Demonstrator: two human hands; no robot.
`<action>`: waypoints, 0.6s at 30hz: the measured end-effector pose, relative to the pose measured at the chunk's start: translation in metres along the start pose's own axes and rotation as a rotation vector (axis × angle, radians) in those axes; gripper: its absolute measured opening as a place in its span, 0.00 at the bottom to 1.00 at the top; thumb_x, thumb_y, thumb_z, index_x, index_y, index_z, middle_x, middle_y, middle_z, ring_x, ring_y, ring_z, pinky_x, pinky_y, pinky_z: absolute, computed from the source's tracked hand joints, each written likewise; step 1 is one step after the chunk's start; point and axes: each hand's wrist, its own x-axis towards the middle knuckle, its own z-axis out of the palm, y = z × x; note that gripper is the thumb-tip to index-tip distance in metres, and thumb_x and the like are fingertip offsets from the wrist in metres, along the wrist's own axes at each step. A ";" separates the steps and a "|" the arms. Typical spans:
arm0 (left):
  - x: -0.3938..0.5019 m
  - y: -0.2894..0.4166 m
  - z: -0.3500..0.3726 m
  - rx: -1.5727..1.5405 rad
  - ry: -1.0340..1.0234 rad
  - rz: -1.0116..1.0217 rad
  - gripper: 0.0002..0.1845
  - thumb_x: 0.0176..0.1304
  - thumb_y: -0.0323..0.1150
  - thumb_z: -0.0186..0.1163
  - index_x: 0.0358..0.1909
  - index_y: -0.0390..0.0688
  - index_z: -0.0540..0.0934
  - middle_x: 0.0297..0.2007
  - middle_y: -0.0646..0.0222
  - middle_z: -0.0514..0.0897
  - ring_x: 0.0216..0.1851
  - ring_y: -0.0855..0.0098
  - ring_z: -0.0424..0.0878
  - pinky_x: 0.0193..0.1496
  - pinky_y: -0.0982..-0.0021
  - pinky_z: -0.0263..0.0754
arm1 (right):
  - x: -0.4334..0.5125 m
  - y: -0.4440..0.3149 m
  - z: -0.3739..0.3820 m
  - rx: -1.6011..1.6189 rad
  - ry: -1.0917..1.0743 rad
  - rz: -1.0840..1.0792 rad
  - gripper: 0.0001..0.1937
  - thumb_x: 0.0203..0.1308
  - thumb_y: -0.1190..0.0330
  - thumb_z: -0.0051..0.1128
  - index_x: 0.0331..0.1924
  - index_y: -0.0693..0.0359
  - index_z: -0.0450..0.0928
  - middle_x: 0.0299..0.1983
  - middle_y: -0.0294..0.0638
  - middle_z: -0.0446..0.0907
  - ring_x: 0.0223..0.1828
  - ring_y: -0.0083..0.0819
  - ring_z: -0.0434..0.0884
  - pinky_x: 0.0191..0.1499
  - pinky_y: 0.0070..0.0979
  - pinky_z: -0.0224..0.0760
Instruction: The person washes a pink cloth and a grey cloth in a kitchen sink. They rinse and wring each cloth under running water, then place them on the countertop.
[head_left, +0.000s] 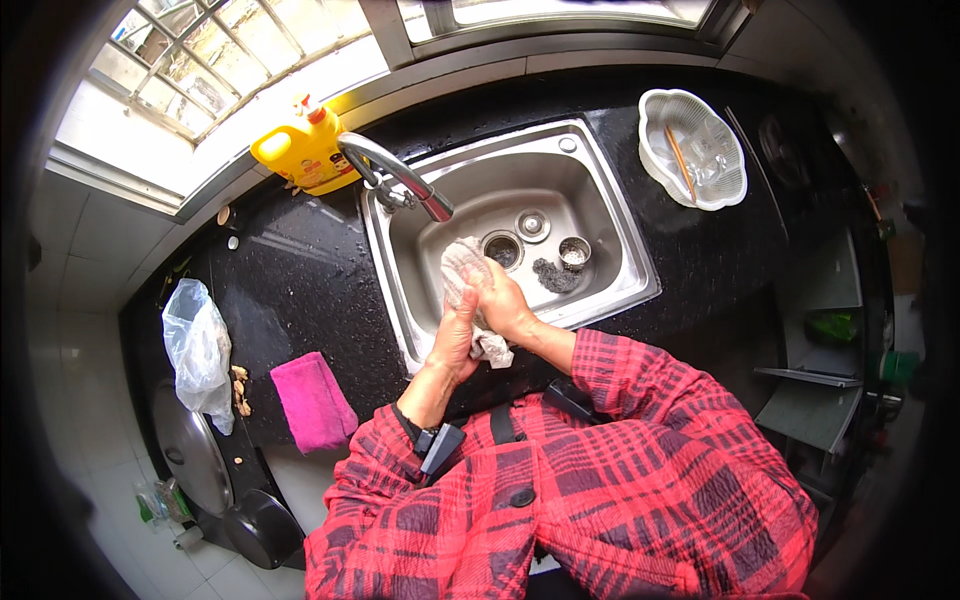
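Note:
Over the near left part of the stainless steel sink, both my hands grip a pale, crumpled cloth. My left hand wraps its lower part, and a loose end hangs out below the fingers. My right hand closes on the cloth from the other side, touching the left. In the basin beyond lie the open drain, a round drain stopper, a perforated metal strainer cup and a dark steel wool scourer. The curved chrome faucet reaches over the basin; no running water shows.
A yellow pump bottle stands behind the faucet. Right of the sink is a white plastic basket holding a brown stick. Leftward lie a magenta towel, a plastic bag, ginger pieces, a metal lid and a dark pot.

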 end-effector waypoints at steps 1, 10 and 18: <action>0.000 -0.001 -0.001 -0.011 0.034 -0.055 0.42 0.55 0.54 0.65 0.66 0.45 0.60 0.59 0.64 0.71 0.58 0.63 0.71 0.60 0.59 0.68 | -0.001 0.000 0.003 -0.145 -0.041 -0.011 0.24 0.68 0.55 0.45 0.56 0.69 0.69 0.49 0.44 0.78 0.50 0.31 0.76 0.55 0.29 0.66; -0.006 0.034 0.013 -0.204 0.003 -0.205 0.24 0.62 0.46 0.59 0.48 0.34 0.73 0.35 0.60 0.81 0.34 0.68 0.80 0.33 0.67 0.77 | 0.031 -0.005 -0.043 0.665 -0.477 0.414 0.36 0.61 0.39 0.46 0.65 0.56 0.60 0.61 0.44 0.66 0.61 0.34 0.67 0.60 0.36 0.62; -0.007 0.025 0.061 -0.385 -0.318 -0.316 0.34 0.56 0.53 0.61 0.56 0.38 0.65 0.37 0.64 0.71 0.35 0.73 0.69 0.30 0.75 0.68 | 0.060 -0.022 -0.062 1.280 -0.742 0.222 0.30 0.53 0.52 0.65 0.57 0.55 0.67 0.52 0.51 0.75 0.58 0.51 0.72 0.58 0.50 0.68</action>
